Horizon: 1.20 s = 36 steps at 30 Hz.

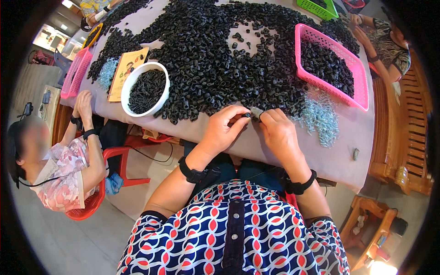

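Near the front edge of the table, my left hand [225, 127] pinches a small black tubular plastic part [246, 115] between thumb and fingertips. Close beside it, my right hand [279, 133] is closed, its fingertips curled together; what they hold, if anything, is hidden. A grey wrapping [256, 111] shows at the tip of a right-hand finger, near the black part. Beyond both hands spreads a large heap of black plastic parts [220, 78]. To the right of my right hand lies a pile of small clear bluish pieces [321, 119].
A white bowl [126, 107] of thin black pieces stands left, beside a yellow booklet [120, 75]. A pink basket [337, 98] of black parts sits right; a green basket [323, 11] is at the back. A person [68, 169] sits at left; another [389, 48] at far right.
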Tool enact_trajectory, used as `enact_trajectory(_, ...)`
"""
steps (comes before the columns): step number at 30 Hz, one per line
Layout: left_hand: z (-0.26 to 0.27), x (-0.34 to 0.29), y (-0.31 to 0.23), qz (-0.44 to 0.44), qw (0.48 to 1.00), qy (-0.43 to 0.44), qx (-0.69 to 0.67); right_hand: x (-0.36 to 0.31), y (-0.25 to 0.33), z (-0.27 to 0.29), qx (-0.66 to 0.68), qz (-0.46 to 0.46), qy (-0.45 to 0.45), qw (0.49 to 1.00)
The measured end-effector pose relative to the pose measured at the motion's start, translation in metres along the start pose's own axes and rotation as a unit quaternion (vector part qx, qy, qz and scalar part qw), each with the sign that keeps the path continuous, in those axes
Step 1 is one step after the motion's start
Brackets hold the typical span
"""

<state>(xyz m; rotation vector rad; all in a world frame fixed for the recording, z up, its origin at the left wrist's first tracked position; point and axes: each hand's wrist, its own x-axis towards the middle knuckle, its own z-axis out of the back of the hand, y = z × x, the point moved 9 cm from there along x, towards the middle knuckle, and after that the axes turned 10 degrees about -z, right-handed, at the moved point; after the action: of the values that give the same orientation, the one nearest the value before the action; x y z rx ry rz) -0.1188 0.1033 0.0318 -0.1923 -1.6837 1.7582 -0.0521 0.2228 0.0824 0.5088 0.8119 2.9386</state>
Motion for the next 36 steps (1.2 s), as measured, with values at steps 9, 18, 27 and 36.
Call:
enact_trajectory(9,0.000,0.000,-0.003,-0.005,1.000,0.021,0.015,-0.002,0.004,0.005,0.032,-0.017,0.010,0.999)
enact_trajectory(18,-0.014,-0.010,-0.006,0.040,0.998,0.046,-0.016,-0.009,-0.029,-0.001,0.419,-0.241,0.081,0.872)
enact_trajectory(27,-0.027,-0.017,-0.015,0.076,0.992,0.074,-0.074,-0.016,-0.031,-0.003,0.355,-0.195,0.102,0.909)
enact_trajectory(36,-0.032,-0.023,-0.003,0.143,0.976,0.086,-0.140,-0.009,-0.016,0.009,0.281,-0.171,0.073,0.942)
